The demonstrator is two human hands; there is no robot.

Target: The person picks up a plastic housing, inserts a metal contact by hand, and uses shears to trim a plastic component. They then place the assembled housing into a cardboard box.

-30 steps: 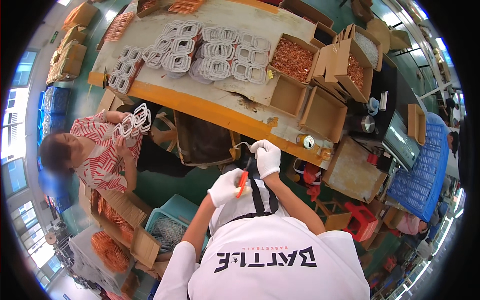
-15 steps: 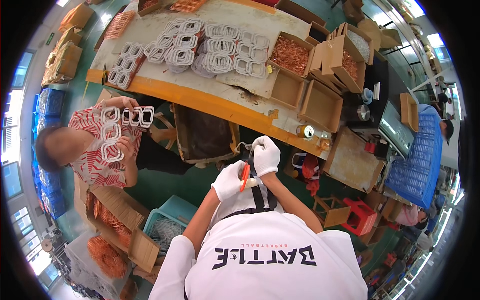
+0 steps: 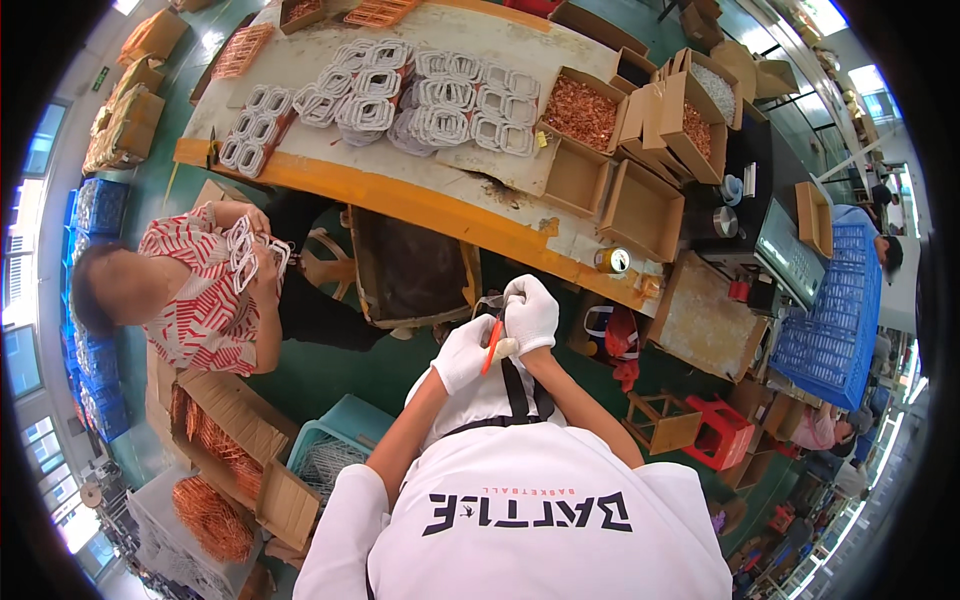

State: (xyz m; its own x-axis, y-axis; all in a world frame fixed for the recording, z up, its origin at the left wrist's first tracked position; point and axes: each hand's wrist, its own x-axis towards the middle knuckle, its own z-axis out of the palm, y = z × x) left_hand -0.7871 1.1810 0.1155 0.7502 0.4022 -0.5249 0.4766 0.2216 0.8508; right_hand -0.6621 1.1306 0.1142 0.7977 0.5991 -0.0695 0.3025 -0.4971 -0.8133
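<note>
Head view, left to right: shows orange wire pieces in an open carton at eight o'clock, pale wire pieces in a teal basket toward seven. Just below centre, toward six, grips an orange-handled tool, slim, far end hidden, in the left hand, fingers closed; pinches a thin whitish strip, hard to make out, with the right hand. At one, shows coppery pieces in a cardboard box.
</note>
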